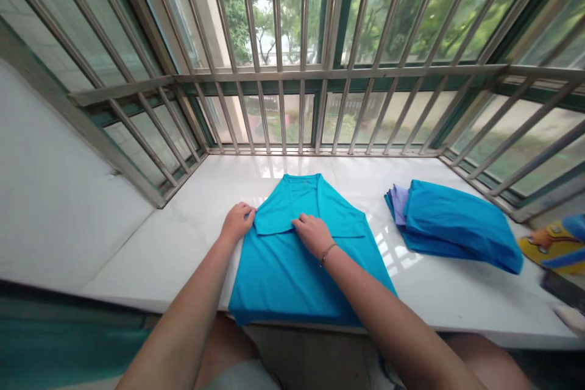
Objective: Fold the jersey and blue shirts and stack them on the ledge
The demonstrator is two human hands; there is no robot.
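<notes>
A turquoise shirt (292, 280) lies spread on the white sill, its neckline toward the window and its lower end at the front edge. Both sleeves are folded inward across the upper part. My left hand (238, 220) pinches the shirt's left side near the sleeve fold. On the middle of the shirt, my right hand (313, 234) has its fingers closed on the cuff end of the left sleeve. A bracelet circles the right wrist.
On the right of the white sill (183, 256) lies a folded blue cloth bundle (457, 222) with a lilac piece (400, 204) showing. A yellow and blue patterned item (555, 247) sits beyond it. Metal window bars (301, 116) enclose the back and sides.
</notes>
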